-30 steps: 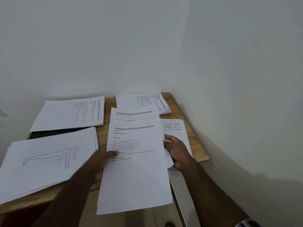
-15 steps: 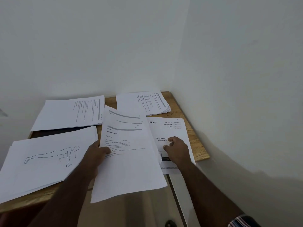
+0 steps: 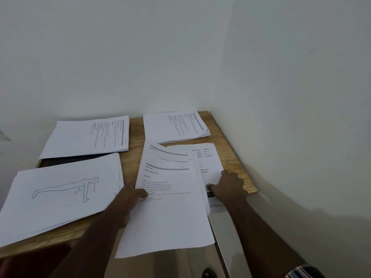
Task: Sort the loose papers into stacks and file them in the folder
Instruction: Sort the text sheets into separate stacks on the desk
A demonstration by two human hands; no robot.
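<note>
My left hand grips a small bundle of printed sheets by its left edge, thumb on top, over the table's front edge. My right hand rests with its fingers on a single printed order sheet lying at the table's front right, beside the bundle. Three stacks lie on the wooden table: one with a push-up drawing at the front left, a text stack at the back left, another text stack at the back right. A dark folder shows between the two left stacks.
White walls close in behind and on the right, meeting at the table's back right corner. A pale cabinet or floor surface lies below the table's front right edge. A striped sleeve shows at the bottom right.
My left hand swung the bundle left and then back toward the centre. My right hand let go of the bundle and came down onto the order sheet.
</note>
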